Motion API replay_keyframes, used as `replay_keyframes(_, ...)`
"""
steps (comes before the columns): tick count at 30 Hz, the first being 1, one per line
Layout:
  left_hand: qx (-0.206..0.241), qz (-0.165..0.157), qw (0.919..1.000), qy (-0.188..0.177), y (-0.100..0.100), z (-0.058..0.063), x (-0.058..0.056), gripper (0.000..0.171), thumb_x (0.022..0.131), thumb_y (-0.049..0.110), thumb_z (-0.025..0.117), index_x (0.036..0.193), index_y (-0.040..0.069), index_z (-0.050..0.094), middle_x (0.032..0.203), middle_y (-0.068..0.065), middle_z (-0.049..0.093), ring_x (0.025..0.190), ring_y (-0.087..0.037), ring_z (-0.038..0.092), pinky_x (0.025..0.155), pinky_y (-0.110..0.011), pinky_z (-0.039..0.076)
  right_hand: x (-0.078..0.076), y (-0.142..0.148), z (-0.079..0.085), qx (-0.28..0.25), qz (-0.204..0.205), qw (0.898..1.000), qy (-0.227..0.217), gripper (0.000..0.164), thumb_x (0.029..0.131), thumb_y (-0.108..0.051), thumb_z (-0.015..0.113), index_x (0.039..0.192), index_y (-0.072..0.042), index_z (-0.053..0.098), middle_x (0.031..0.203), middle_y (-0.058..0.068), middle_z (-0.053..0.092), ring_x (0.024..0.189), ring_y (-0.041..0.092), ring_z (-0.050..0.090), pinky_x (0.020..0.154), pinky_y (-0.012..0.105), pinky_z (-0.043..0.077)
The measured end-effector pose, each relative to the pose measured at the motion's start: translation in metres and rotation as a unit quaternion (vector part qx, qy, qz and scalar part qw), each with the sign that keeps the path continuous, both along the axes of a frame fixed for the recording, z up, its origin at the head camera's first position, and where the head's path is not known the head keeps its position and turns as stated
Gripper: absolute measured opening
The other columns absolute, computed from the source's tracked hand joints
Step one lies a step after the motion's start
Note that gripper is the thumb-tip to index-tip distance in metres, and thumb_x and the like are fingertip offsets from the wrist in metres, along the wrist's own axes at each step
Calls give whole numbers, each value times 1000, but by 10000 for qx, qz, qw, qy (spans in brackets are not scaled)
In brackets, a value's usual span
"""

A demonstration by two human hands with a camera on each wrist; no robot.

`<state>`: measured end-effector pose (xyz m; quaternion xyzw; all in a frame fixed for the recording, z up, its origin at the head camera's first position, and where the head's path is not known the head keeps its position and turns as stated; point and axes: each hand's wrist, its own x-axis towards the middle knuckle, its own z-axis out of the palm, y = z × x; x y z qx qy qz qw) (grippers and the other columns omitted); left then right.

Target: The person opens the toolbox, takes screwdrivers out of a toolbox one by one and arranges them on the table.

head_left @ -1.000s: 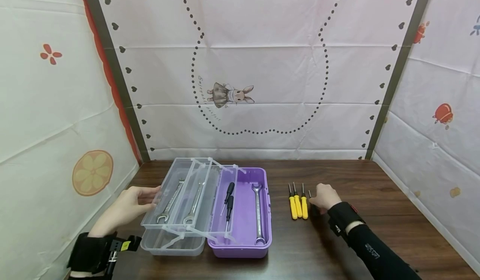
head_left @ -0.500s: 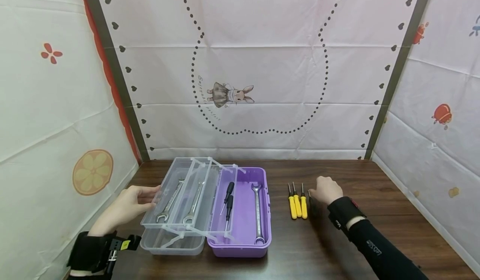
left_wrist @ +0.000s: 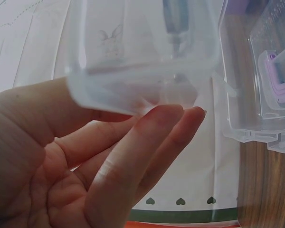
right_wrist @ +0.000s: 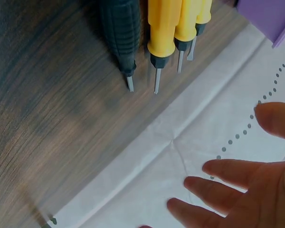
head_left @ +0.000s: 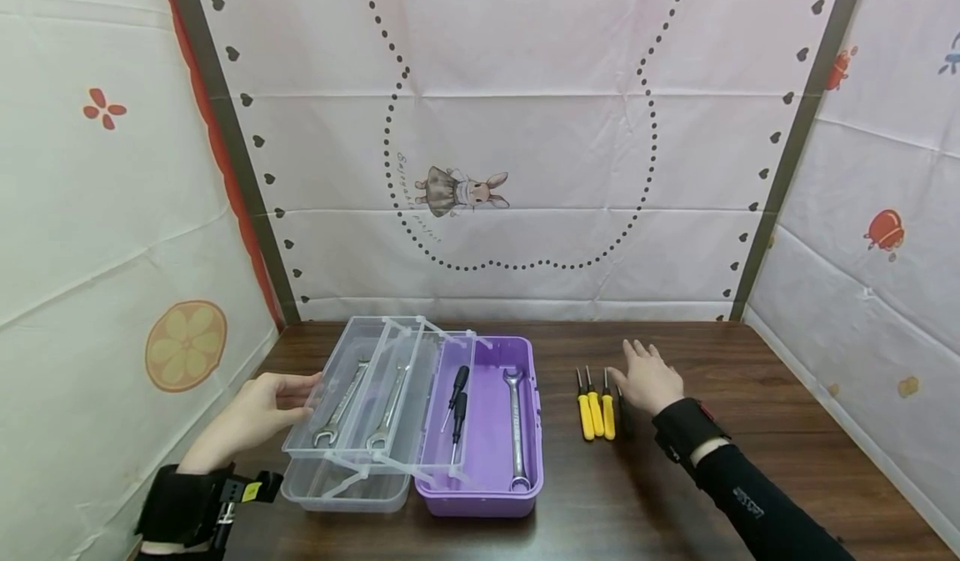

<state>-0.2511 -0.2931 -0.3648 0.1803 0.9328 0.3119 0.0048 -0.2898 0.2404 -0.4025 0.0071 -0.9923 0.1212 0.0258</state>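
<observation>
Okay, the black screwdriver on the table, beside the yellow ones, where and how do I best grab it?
I'd pinch the black screwdriver by its thick, ribbed handle, from above and slightly from your right. It lies flat, handle toward you; the nearest yellow screwdriver leaves only a narrow gap on its left, while the table is open on its right.

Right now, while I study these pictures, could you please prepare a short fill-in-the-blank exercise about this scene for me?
1. The left hand grips the clear tray; the right hand holds ____.
2. There are ____ yellow-handled screwdrivers beside the dark-handled screwdriver.
3. The rightmost wrench lies inside the ____ box.

Missing words: nothing; three; purple.
</observation>
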Motion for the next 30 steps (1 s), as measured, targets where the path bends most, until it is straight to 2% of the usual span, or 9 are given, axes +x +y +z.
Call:
replay_keyframes(5, -5, -27, 10000, 5, -1, 0, 0, 49, 89, 5, 67, 132, -12, 55, 126, -32, 62, 102, -36, 70, 75, -35, 61, 1, -3, -7, -2, 165, 9997, 195, 65, 104, -35, 45, 155, 1, 25, 160, 28, 22, 148, 48, 17, 113, 73, 18)
replay_keyframes(12, 20, -49, 10000, 19, -1, -1, 0, 49, 89, 4, 67, 132, -13, 55, 127, -32, 61, 103, -37, 70, 75, -34, 61, 3, -8, -16, -31, 362, 9981, 508, 65, 104, -35, 46, 157, -5, 22, 161, 25, 22, 150, 46, 12, 115, 73, 9)
replay_keyframes(21, 88, -21, 10000, -11, -1, -2, -1, 49, 88, 3, 67, 133, -13, 54, 127, -32, 61, 102, -36, 70, 75, -34, 61, 6, -12, -27, -87, 563, 9954, 773, 64, 103, -33, 49, 156, -5, 25, 160, 24, 26, 150, 44, 15, 116, 72, 10)
replay_keyframes(30, 41, -21, 10000, 16, -1, -3, -1, 49, 88, 4, 67, 133, -12, 55, 127, -31, 62, 102, -36, 70, 74, -32, 61, 7, -19, -26, -123, 798, 9929, 877, 65, 102, -32, 52, 156, -6, 27, 161, 22, 27, 150, 44, 17, 115, 73, 13)
